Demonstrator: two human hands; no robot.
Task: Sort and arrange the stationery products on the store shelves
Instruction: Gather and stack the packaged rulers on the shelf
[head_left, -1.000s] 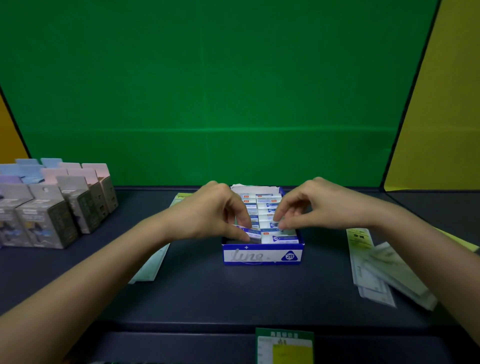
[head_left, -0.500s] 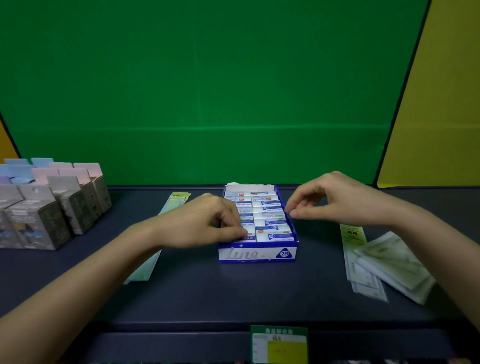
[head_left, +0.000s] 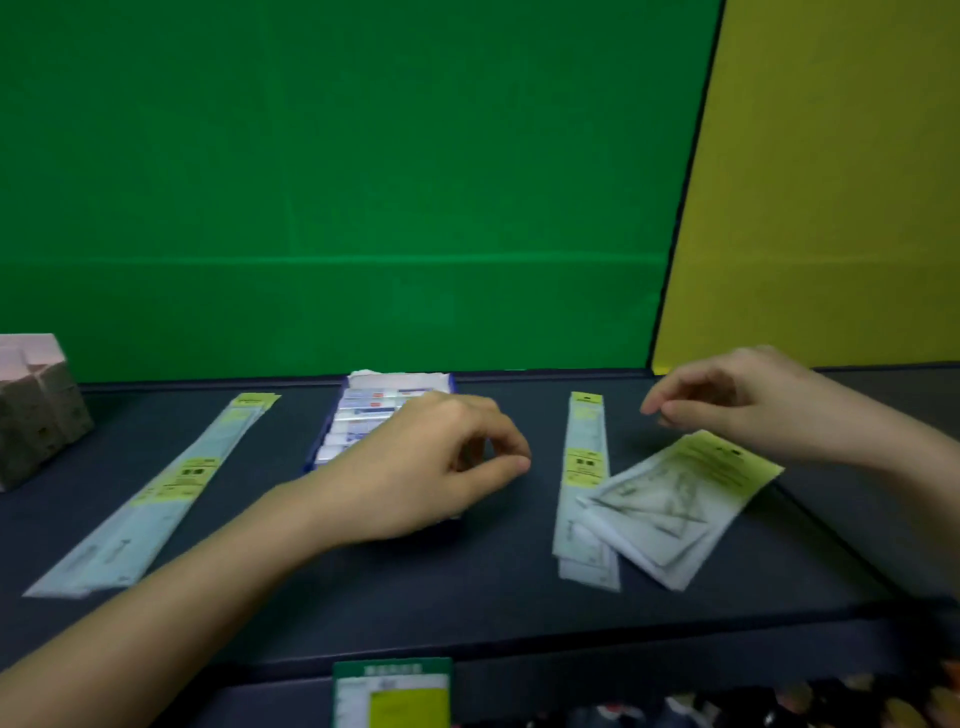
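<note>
A blue display box of erasers (head_left: 363, 410) stands at the middle of the dark shelf (head_left: 467, 597). My left hand (head_left: 421, 467) hovers over the box's front right part, fingers loosely curled and holding nothing, and hides the box's front. My right hand (head_left: 737, 405) hangs above the packs on the right, fingers loosely bent and empty. Under it lie a long ruler pack (head_left: 584, 488) and a set-square pack (head_left: 675, 504) with yellow-green labels, the square pack overlapping the ruler pack. Another long ruler pack (head_left: 156, 493) lies diagonally left of the box.
Pink and grey small cartons (head_left: 36, 405) stand at the far left edge. A green and yellow price tag (head_left: 392, 693) hangs on the shelf's front lip. Green back wall, yellow panel to the right. Items on a lower shelf show at bottom right, blurred.
Both hands left the eraser box and moved right; the left one let go of the erasers, the right one now hovers over the packs. The view swung to the right.
</note>
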